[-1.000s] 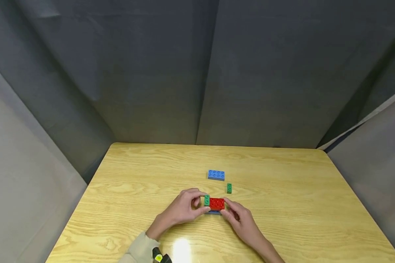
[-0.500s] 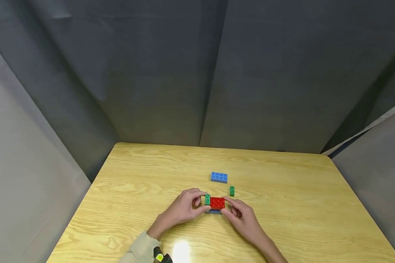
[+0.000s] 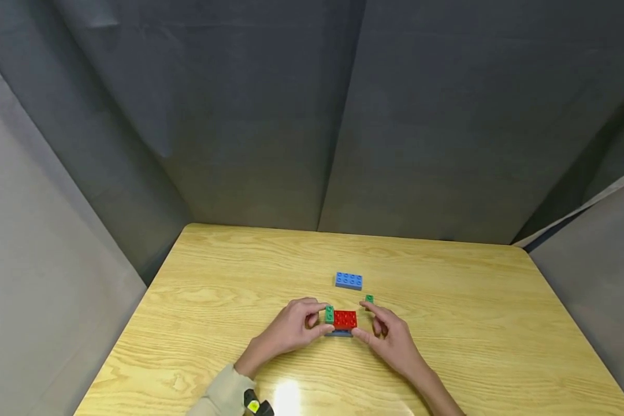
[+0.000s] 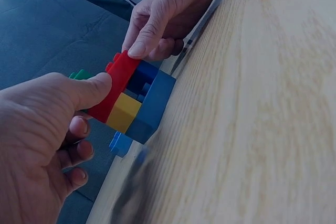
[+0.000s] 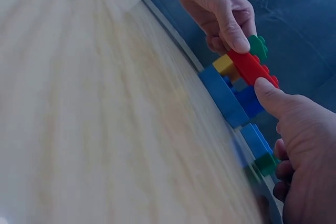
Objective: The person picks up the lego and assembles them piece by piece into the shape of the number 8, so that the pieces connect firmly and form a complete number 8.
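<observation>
Tabletop point(image 3: 213, 277): left hand point(image 3: 290, 326) pinches red brick point(image 3: 345, 319), right hand point(image 3: 393, 342) touches it

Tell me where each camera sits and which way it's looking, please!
Head: worn on the head, looking forward and down at the table; left hand, right hand and left sleeve show.
Left wrist: worn there, looking past the left hand at the red brick; the right hand shows beyond.
Right wrist: worn there, looking past the right hand at that brick; the left hand shows beyond.
Both wrist views share the yellow brick.
</observation>
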